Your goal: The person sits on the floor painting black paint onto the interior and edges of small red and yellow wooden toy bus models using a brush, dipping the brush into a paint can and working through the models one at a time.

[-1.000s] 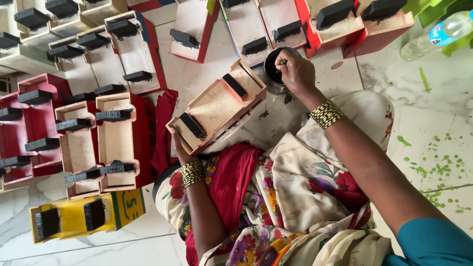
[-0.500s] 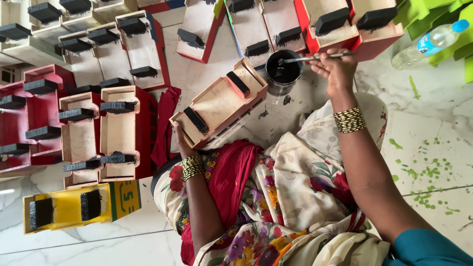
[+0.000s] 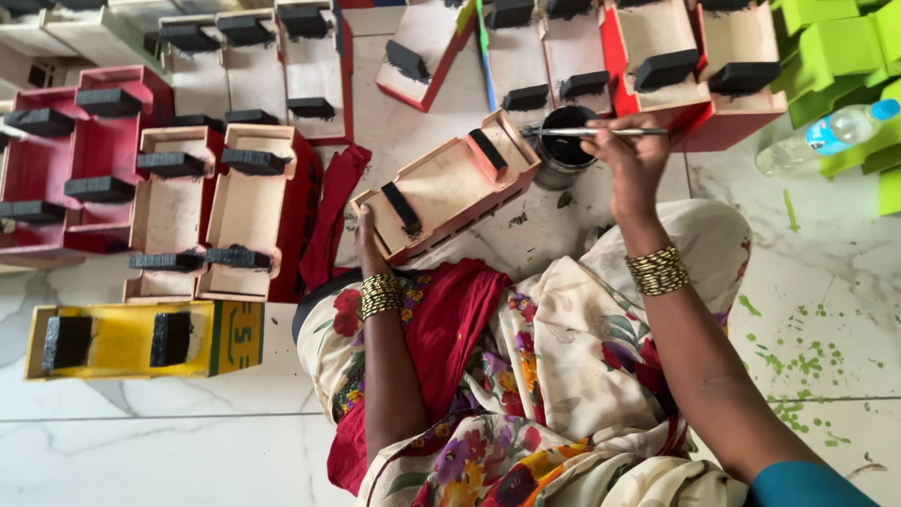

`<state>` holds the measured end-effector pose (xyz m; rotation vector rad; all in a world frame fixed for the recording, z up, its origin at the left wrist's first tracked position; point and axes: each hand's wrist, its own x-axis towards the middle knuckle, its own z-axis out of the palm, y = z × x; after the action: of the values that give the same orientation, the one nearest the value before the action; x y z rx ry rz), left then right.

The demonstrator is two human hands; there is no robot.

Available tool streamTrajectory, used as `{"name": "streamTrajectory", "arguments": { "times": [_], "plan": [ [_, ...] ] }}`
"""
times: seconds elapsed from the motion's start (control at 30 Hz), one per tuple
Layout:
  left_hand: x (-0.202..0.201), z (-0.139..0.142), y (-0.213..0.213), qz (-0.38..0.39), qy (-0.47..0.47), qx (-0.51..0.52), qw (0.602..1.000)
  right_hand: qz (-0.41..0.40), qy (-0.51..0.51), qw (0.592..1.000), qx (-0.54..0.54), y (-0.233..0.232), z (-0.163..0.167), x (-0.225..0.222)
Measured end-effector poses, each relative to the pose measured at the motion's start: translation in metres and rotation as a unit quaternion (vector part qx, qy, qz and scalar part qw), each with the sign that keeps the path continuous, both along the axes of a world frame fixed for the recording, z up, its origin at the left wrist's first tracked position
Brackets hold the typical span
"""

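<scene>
Above the floral cloth (image 3: 563,376) draped over our lap, our right hand (image 3: 633,164) pinches a thin paintbrush (image 3: 587,132), fingers closed around its slim metallic shaft. The brush lies level, its tip reaching left across the round mouth of a small pot (image 3: 566,150) of black paint that stands on the floor just beyond the cloth. Stacked gold bangles (image 3: 657,271) ring that wrist.

Our left hand (image 3: 368,246) grips the near end of a pale wooden box (image 3: 449,188), fingers curled about its edge; we cannot see the fingertips. The box is a shallow rectangular tray of bare smooth wood with reddish outer walls, tilted over the far edge of the cloth, its far corner just beside the pot. Two small black blocks (image 3: 402,207) stand inside it. A second set of bangles (image 3: 380,295) circles the left wrist.

Left of the cloth, more trays (image 3: 211,202) of the same shape lie side by side, red-sided, each with rough matte black blocks. Nearer us on that side sits a yellow tray (image 3: 122,338). Beyond the pot, further trays (image 3: 671,52) crowd together. Right of the cloth, the white marble floor (image 3: 826,310) is flecked with green paint, and a clear plastic bottle (image 3: 821,136) lies on its side by green pieces (image 3: 835,52).
</scene>
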<state>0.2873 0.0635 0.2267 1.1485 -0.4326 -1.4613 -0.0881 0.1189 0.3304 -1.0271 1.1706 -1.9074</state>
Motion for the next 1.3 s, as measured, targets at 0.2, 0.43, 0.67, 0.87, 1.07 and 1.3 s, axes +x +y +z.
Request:
{"name": "streamTrajectory", "arguments": {
  "times": [0.2,0.43,0.67,0.87,1.07,1.3],
  "plan": [
    [0.001,-0.006,0.000,0.001,-0.022,-0.008,1.000,0.021,0.329,0.942,-0.065,-0.026,0.017,0.067],
    [0.013,-0.016,-0.004,0.010,-0.024,-0.014,1.000,0.052,0.376,0.925,-0.024,-0.021,0.026,0.092],
    [0.012,-0.023,0.001,0.012,-0.026,-0.008,1.000,0.075,0.317,0.946,0.000,0.030,0.038,0.075],
    [-0.001,-0.027,0.007,-0.012,-0.020,-0.034,0.999,0.010,0.412,0.911,0.004,0.026,0.036,0.082],
    [0.002,-0.028,0.007,0.000,-0.026,-0.015,1.000,0.017,0.384,0.923,0.022,0.048,0.037,0.082],
    [-0.003,-0.025,0.009,-0.003,-0.018,-0.011,1.000,0.007,0.418,0.906,-0.058,0.016,0.029,0.099]
  ]
}}
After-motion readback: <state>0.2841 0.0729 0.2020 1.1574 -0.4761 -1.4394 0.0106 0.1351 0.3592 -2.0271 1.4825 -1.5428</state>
